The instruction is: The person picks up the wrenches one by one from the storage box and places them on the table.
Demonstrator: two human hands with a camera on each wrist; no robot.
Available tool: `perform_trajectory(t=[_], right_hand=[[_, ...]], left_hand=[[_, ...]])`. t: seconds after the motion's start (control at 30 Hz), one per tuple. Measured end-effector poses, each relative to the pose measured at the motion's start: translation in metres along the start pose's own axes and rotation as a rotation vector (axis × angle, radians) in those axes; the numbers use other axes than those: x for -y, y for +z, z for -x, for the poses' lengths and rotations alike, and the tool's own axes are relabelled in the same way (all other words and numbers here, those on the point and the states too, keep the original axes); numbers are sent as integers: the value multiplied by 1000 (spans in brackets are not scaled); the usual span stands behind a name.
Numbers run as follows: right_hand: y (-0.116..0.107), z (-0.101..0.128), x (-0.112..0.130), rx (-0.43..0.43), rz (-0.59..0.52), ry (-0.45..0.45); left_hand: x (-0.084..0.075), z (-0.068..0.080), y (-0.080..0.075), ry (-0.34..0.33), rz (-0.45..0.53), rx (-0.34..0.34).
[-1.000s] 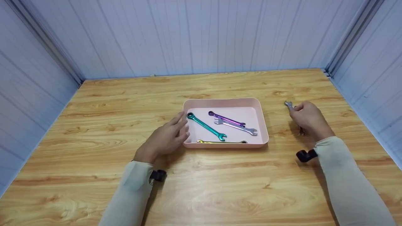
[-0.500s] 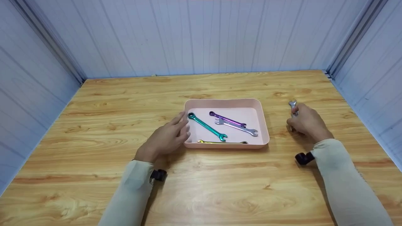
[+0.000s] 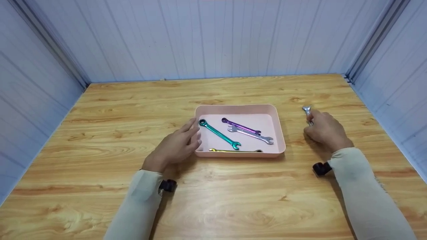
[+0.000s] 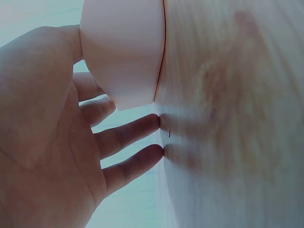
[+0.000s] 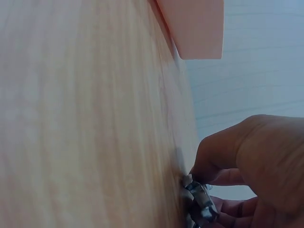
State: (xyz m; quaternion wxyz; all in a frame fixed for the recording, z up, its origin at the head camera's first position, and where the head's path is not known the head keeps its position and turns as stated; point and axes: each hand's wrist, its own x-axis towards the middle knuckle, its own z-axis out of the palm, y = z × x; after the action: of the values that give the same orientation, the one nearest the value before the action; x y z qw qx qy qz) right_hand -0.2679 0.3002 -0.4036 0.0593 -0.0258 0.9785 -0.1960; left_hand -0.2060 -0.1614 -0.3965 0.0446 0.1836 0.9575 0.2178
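Grip of the right hand [image 3: 328, 131] pinches a silver wrench [image 3: 307, 109] close to the bench [image 3: 233, 200], right of the tray [image 3: 240, 155]; the left hand [image 3: 173, 145], fingers loose, touches the tray's side, likely steadying it.

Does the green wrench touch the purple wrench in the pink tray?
No, the head view shows bare floor of the pink tray between the green combination wrench and the purple combination wrench.
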Motion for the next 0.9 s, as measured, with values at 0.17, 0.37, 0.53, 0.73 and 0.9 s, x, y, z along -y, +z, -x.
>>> perform_trajectory(t=[0.17,0.37,0.53,0.73,0.9], right_hand=[[0,1,0,14,23,40],[-2,2,-1,17,31,31],[-3,3,-3,7,29,21],[-3,2,-3,10,36,56],[-4,2,-1,-23,-3,75]], left_hand=[[0,-2,1,-7,2,10],[0,-1,2,11,1,0],[-1,-1,2,6,3,-2],[-3,-2,1,-9,5,-1],[-3,-2,2,-29,7,3]])
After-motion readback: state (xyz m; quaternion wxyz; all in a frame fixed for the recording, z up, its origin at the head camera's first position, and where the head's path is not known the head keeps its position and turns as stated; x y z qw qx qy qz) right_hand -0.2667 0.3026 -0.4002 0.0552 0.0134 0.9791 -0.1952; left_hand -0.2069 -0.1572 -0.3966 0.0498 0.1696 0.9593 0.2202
